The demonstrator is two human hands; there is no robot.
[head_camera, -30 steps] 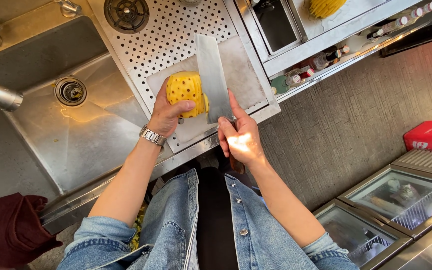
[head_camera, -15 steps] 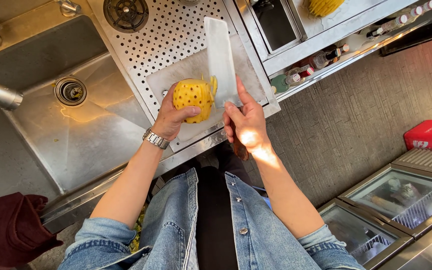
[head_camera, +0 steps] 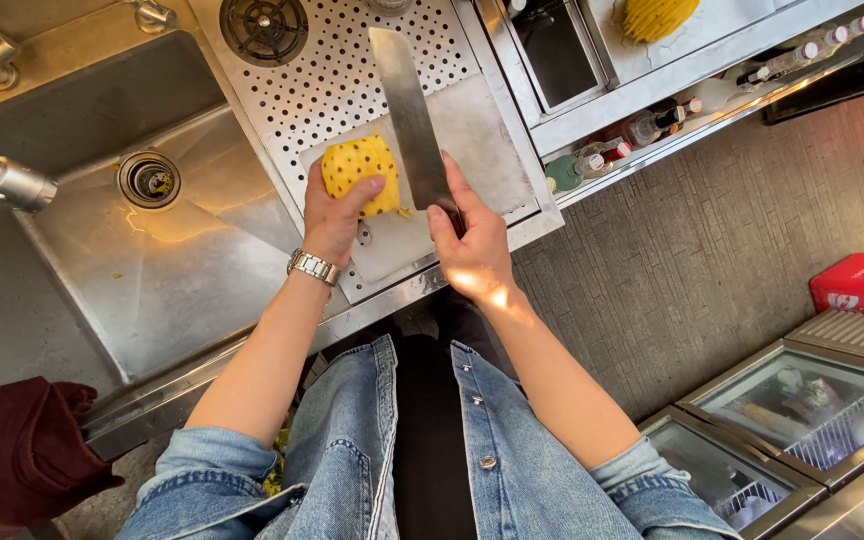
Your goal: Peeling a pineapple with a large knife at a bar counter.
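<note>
A peeled yellow pineapple with dark eyes rests on a pale cutting board, which lies on a perforated steel drainboard. My left hand, with a metal watch on the wrist, grips the fruit from the near side. My right hand holds the handle of a broad cleaver. The blade points away from me and lies just to the right of the pineapple, close against its side.
A steel sink with a drain and tap lies to the left. Another pineapple sits on the counter at the top right, above bottles on a shelf. Glass-topped chests and a red box stand on the floor.
The cleaver has swung from a wider, flatter showing of the blade to a narrower one beside the pineapple. My left hand has turned the fruit slightly.
</note>
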